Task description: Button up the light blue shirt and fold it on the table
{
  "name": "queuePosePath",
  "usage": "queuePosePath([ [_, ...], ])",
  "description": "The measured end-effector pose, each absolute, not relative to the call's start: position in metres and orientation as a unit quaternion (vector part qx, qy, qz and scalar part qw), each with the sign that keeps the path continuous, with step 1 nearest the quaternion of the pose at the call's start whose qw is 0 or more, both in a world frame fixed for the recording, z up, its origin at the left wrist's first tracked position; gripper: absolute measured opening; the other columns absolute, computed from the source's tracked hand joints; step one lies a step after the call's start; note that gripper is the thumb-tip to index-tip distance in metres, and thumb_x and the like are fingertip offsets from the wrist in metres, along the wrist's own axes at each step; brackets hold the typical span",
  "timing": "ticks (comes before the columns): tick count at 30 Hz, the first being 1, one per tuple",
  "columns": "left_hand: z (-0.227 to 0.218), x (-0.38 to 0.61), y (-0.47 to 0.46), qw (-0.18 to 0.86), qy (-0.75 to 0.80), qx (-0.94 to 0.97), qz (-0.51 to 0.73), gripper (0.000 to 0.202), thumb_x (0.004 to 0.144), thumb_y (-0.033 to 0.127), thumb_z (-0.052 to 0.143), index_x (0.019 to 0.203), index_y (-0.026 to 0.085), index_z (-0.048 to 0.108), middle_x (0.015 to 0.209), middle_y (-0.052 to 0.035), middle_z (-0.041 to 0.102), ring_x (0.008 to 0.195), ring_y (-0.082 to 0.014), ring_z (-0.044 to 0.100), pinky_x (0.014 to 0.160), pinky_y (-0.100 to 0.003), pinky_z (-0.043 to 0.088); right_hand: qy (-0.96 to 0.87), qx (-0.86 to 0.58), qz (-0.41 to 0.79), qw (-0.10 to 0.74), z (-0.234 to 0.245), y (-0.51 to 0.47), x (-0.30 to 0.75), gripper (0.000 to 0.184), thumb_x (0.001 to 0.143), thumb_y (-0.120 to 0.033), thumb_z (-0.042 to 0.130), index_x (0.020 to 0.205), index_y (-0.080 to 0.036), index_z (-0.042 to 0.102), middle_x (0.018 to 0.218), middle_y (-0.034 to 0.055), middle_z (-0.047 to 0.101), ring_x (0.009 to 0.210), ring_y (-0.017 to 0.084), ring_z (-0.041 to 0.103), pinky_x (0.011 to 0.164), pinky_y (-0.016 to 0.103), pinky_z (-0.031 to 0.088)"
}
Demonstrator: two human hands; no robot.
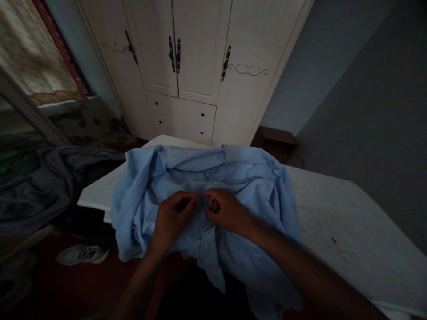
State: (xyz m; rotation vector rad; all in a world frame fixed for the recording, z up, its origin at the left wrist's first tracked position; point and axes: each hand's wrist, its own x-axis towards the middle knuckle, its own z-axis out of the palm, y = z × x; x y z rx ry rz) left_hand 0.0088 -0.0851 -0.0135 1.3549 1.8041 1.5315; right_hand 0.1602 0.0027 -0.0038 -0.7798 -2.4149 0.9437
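A light blue button-up shirt (247, 191) lies spread over a white table, its lower part hanging off the near edge. At the middle of its front, my left hand (173, 215) pinches the cloth between thumb and fingertips. Close beside it, my right hand (223, 209) is closed on the front placket, fingers curled. Small white buttons (215, 183) show just above my hands. Below them a loose flap of the placket (211, 255) hangs down. What lies exactly between the fingertips is too dark to make out.
The white table (333, 213) extends to the right, with a small dark mark on it. Behind it stands a white wardrobe (196, 53). Heaped grey clothing (43, 178) lies at left, and a shoe (82, 254) rests on the red floor. A brown wooden box (276, 138) stands behind.
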Motion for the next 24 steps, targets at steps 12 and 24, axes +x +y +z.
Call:
queuePosePath([
  [12,-0.013,0.01,-0.085,0.214,0.655,0.464,0.557,0.02,0.077,0.036,0.063,0.083,0.019,0.073,0.08,-0.0023,0.073,0.073,-0.0169,0.067,0.071,-0.028,0.054,-0.829,-0.307,0.417,0.212,-0.004,0.014,0.173,0.03,0.072,-0.008,0.06,0.101,-0.015,0.068,0.075,-0.0008,0.065,0.062,0.009,0.058,0.061,0.021,0.046],
  [24,-0.014,0.01,-0.085,0.214,0.665,0.459,0.549,0.021,0.075,0.039,0.067,0.083,0.02,0.072,0.082,-0.0025,0.074,0.075,-0.0175,0.067,0.072,-0.028,0.053,-0.756,-0.331,0.526,0.208,-0.009,0.026,0.177,0.024,0.069,-0.015,0.067,0.092,-0.014,0.073,0.077,0.0027,0.069,0.071,0.014,0.064,0.068,0.026,0.051],
])
